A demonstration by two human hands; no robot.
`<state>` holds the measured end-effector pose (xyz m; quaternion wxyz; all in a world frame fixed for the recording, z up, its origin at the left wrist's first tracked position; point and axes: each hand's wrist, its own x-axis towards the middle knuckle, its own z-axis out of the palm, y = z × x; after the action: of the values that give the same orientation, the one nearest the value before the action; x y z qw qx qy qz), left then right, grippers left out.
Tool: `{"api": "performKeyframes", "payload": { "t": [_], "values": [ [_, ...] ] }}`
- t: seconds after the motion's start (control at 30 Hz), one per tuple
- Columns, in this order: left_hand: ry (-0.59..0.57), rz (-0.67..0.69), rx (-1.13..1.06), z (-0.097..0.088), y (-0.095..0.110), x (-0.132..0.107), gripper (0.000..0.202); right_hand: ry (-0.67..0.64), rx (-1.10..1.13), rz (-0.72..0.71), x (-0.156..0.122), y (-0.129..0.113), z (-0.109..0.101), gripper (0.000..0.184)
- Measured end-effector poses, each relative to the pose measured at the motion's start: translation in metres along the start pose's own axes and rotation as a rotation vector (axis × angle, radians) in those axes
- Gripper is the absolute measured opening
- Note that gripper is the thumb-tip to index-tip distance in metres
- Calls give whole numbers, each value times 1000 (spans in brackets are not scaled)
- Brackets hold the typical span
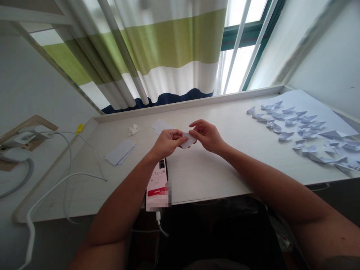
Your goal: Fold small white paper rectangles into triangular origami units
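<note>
A small white folded paper (188, 140) is held above the middle of the pale desk (225, 165). My left hand (168, 143) pinches its left end with thumb and fingers. My right hand (206, 135) grips its right end, fingers curled over the top. Both hands meet just beyond a phone (159, 186) that lies at the desk's front edge with a timer on its screen.
Several folded paper shapes (302, 129) lie on a large white sheet at the right. A stack of paper slips (120, 152) sits at the left, another slip (161, 126) behind my hands, a crumpled scrap (132, 130) nearby. White cables (67, 176) trail over the left edge. A striped curtain (157, 52) hangs behind.
</note>
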<state>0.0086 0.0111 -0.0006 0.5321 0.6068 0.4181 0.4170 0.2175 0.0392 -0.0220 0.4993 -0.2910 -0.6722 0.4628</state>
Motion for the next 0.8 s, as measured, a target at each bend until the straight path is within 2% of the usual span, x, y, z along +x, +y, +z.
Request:
{"api": "performKeyframes", "payload": {
  "t": [0.17, 0.37, 0.53, 0.7, 0.8],
  "values": [
    [5, 16, 4, -3, 0, 2, 49, -83, -3, 100, 1, -3, -4, 57],
    [92, 111, -4, 1, -2, 3, 52, -40, 37, 141, 2, 0, -2, 60],
    [98, 175, -11, 0, 0, 3, 46, -116, 97, 142, 1, -3, -2, 57],
    [207, 282, 304, -2, 0, 4, 25, -102, 9, 112, -1, -2, -1, 55],
    [255, 310, 418, -2, 1, 2, 22, -51, -162, 9, -2, 1, 1, 47]
  ]
}}
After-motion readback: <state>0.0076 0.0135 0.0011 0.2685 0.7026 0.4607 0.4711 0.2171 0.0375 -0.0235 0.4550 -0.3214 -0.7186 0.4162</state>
